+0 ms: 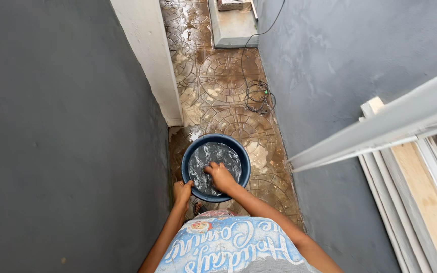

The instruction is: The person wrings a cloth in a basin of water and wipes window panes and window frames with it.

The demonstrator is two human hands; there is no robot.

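The left hand (182, 192) clasps the rim of the bucket (215, 167) while the right hand (220, 176), loosely curled and holding nothing discernible, rests in its water, mid-wash.

Just the one view here, a head cam on the person, pointing almost straight down and a bit forward along a narrow tiled passage. It sits fairly high up, so the blue bucket (216, 168) on the floor looks small near the middle, with the person's shirt filling the near bottom edge. Dark wall takes up the whole left side, grey wall and a window frame (380, 132) crowd the right, and the passage runs off to the far top.
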